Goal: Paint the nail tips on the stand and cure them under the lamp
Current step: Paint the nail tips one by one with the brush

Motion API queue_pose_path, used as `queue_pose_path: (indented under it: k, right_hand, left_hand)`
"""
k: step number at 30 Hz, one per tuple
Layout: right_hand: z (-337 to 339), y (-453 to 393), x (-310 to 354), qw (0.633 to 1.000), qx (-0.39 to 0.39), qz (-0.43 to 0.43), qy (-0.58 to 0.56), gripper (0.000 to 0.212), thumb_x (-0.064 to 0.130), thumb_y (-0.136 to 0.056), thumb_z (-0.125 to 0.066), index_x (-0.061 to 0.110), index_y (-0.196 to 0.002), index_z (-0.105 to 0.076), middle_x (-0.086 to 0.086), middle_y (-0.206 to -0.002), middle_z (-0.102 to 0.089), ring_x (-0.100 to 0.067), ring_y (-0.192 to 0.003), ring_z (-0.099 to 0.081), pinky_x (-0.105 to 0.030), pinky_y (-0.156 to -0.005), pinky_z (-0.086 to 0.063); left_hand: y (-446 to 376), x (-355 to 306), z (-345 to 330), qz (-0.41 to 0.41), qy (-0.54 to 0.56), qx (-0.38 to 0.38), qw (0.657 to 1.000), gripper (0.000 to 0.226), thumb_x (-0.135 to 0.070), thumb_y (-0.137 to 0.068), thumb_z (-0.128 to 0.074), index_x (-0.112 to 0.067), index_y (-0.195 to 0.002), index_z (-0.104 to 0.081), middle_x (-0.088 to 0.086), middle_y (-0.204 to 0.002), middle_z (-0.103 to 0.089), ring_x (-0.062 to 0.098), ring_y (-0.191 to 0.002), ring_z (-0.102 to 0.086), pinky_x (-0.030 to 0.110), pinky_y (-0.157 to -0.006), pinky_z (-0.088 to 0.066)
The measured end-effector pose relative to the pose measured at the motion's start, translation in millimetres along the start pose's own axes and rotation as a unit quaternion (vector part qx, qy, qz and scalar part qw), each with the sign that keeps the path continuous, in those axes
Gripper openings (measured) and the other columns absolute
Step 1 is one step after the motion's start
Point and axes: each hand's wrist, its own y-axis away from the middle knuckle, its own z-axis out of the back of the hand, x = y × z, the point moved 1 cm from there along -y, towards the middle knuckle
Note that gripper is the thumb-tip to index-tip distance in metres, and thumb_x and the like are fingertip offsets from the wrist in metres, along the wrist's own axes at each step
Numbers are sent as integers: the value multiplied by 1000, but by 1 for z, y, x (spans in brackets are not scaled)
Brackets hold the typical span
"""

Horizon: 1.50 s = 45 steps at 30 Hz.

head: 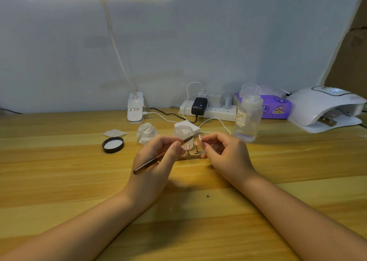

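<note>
A small brass stand (pixel 191 156) sits on the wooden table between my hands, with pink nail tips (pixel 187 146) on short pegs. My left hand (pixel 156 159) grips a thin dark brush (pixel 151 163), its bristle end pointing up and right toward a raised pink tip. My right hand (pixel 222 151) pinches the peg of that nail tip (pixel 200 137), lifted a little above the stand. The white curing lamp (pixel 325 109) stands at the far right, with another small stand inside its opening.
Just behind the stand are a clear open jar (pixel 183 132) and a crumpled tissue (pixel 146 134). The jar's black lid (pixel 113 144) lies to the left. A clear bottle (pixel 247 119), a power strip (pixel 208 111), a purple wipes pack (pixel 276 107) and a desk-lamp base (pixel 135 109) line the back.
</note>
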Motion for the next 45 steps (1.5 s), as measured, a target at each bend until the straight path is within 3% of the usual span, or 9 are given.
queue_pose_path:
  k: [7, 16, 21, 25, 28, 35, 40, 45]
  right_hand:
    - [0, 0, -1, 1000, 4, -9, -6, 13, 8, -88, -65, 20, -92, -67, 4, -69, -68, -8, -63, -65, -19, -56, -52]
    - [-1, 0, -2, 1000, -2, 5, -4, 7, 14, -87, -67, 18, -92, -69, 3, -69, -69, -8, -61, -66, -22, -53, -53]
    - [-1, 0, -3, 1000, -2, 5, -1, 13, 11, -88, -66, 24, -89, -65, 6, -70, -67, -4, -60, -66, -12, -53, -48]
    - [-1, -1, -3, 1000, -9, 17, 13, 11, 13, -87, -66, 23, -91, -66, 4, -74, -67, -9, -64, -65, -19, -56, -52]
    - [-2, -1, -3, 999, -13, 32, 38, 11, 12, -87, -66, 19, -95, -68, 4, -77, -66, -11, -68, -63, -23, -60, -52]
    - [-3, -2, -3, 996, -28, 58, 62, 10, 6, -86, -67, 12, -94, -70, -1, -82, -66, -13, -69, -62, -25, -64, -51]
    - [-2, -2, -2, 996, -34, 58, 62, 11, 5, -86, -66, 13, -93, -70, 0, -80, -66, -11, -69, -61, -21, -61, -50]
    - [-2, -2, -2, 995, -35, 60, 74, 12, 7, -86, -67, 14, -94, -70, 3, -81, -65, -6, -68, -58, -16, -61, -48]
  left_hand:
    - [4, -4, 1, -10, 25, 14, 1000, 20, -33, -88, -57, -18, -92, -70, 5, -84, -73, 15, -80, -69, 24, -73, -54]
    - [1, -3, -1, -1, -6, -1, 1000, 16, -23, -90, -59, -16, -102, -68, -6, -88, -74, 6, -86, -69, 13, -71, -50]
    - [4, -6, 1, -14, 1, 8, 1000, 22, -33, -85, -56, -16, -91, -70, 3, -83, -72, 13, -80, -68, 23, -72, -53]
    - [3, -10, 1, -24, -42, -3, 999, 20, -36, -85, -53, -23, -91, -68, -5, -82, -71, 9, -81, -67, 16, -71, -50]
    - [2, -11, -1, -31, -71, 4, 997, 22, -39, -87, -55, -26, -99, -68, -7, -87, -71, 14, -88, -67, 20, -74, -51]
    - [3, -13, 0, -68, -115, 28, 991, 16, -23, -86, -61, -13, -94, -72, -4, -85, -71, 5, -81, -63, 7, -70, -40]
    - [5, -15, 1, -67, -115, 12, 991, 21, -31, -82, -52, -18, -85, -68, -10, -77, -66, 2, -76, -59, 7, -68, -39]
    - [3, -15, -1, -76, -121, 2, 990, 24, -33, -88, -54, -19, -100, -69, -4, -86, -71, 10, -83, -65, 8, -72, -41]
